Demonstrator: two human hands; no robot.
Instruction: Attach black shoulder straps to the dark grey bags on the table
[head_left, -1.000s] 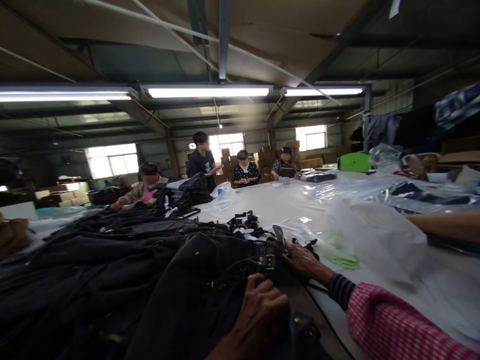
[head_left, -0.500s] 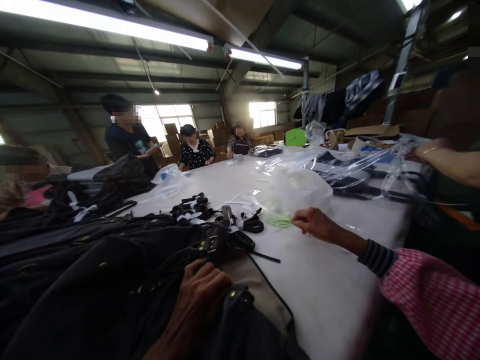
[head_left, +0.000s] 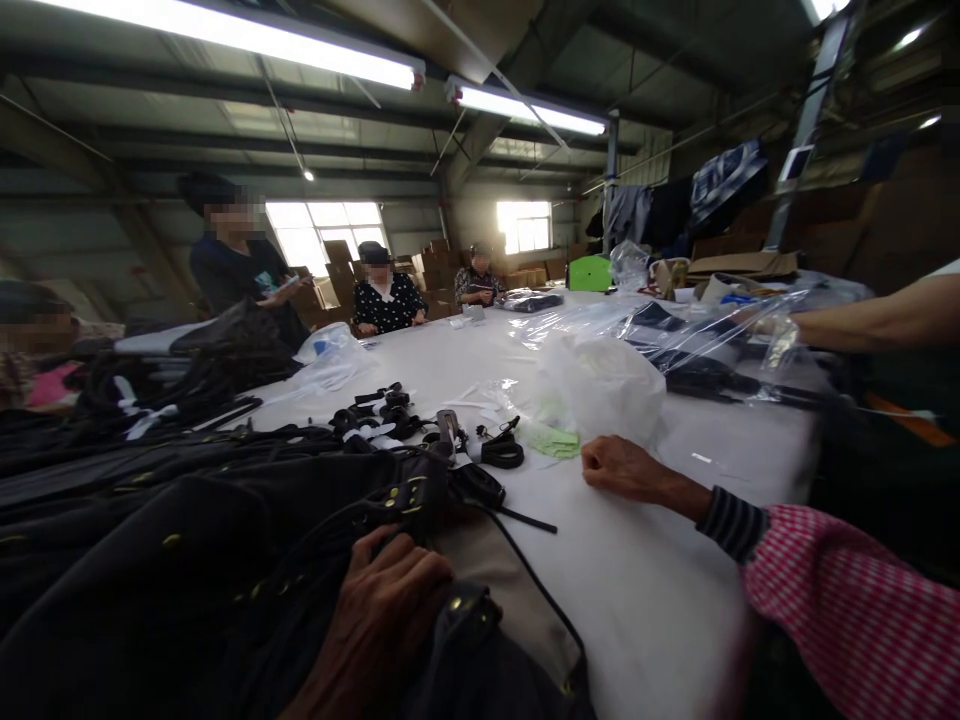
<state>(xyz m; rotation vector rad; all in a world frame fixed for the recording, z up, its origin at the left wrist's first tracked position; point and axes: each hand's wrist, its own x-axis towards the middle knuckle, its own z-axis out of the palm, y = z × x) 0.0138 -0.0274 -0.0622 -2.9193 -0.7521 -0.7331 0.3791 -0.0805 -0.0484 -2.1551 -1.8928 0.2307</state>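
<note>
My left hand (head_left: 397, 600) is curled over a black fabric piece with brass-coloured studs (head_left: 225, 530), its fingertips tucked out of sight in the folds. A beige lining or panel (head_left: 514, 590) edged in black shows just beside that hand. My right hand (head_left: 621, 468) is closed in a loose fist low over the white table, at the edge of some light-green slips (head_left: 553, 443); what it holds, if anything, is hidden. Black straps with buckles (head_left: 450, 430) and a coiled black strap (head_left: 504, 452) lie between the fabric and the slips.
A crumpled white plastic bag (head_left: 600, 385) sits behind my right hand. Clear film (head_left: 675, 330) covers dark packed goods, where a co-worker's arm (head_left: 877, 315) reaches in from the right. Several people are around the white table (head_left: 637, 600). Black goods (head_left: 187, 360) are piled at left.
My right hand has closed into a fist and shifted slightly lower beside the green slips. The left hand keeps its place on the fabric. The co-worker's arm at right has reached further in.
</note>
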